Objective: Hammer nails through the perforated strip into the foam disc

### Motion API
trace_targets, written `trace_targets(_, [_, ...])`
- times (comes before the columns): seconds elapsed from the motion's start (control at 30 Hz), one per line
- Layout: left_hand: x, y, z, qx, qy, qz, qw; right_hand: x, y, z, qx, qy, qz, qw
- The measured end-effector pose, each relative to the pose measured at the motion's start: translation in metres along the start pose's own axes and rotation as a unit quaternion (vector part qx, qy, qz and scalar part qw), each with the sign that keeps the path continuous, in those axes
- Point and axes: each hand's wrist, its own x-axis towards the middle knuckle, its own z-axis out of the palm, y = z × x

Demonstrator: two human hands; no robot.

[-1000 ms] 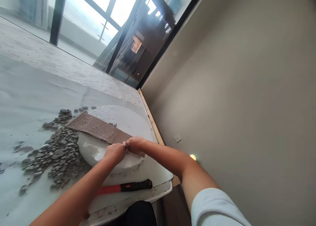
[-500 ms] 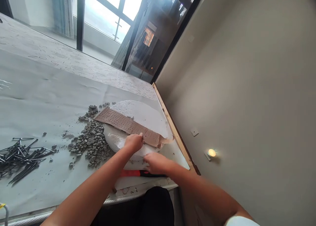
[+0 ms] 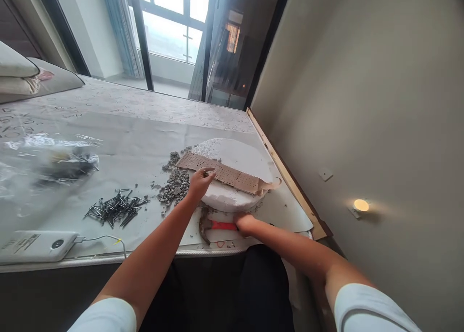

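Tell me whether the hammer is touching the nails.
Apart. In the head view, the nails lie left of the hammer, with grey sheet showing between them.

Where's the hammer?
In the head view, the hammer lies below the white block, right of the nails, with the right hand on it.

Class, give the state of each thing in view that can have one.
White block, partly covered
Perforated strip, across the block, right end curled
Hammer, lying, right hand on handle
Left hand, partly curled
Nails, heaped loose
Grey rubble, broken, scattered
Plastic bag, crumpled
White device, cable plugged in
Wall light, lit
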Motion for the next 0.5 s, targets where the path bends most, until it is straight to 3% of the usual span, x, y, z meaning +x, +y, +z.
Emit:
trace_targets(0.23, [-0.026,0.01,-0.019,-0.163,0.015,-0.099,0.981,-0.005,0.007,-0.029,0.142,-0.115,0.026,0.983])
trace_targets(0.4, [-0.028,0.014,-0.026,-0.215,0.026,-0.104,0.971,-0.017,0.005,-0.056,0.298,-0.264,0.012,0.917])
trace_targets(0.5, [-0.024,0.012,-0.032,-0.234,0.039,-0.1,0.966,-0.03,-0.007,-0.057,0.374,-0.278,0.002,0.885])
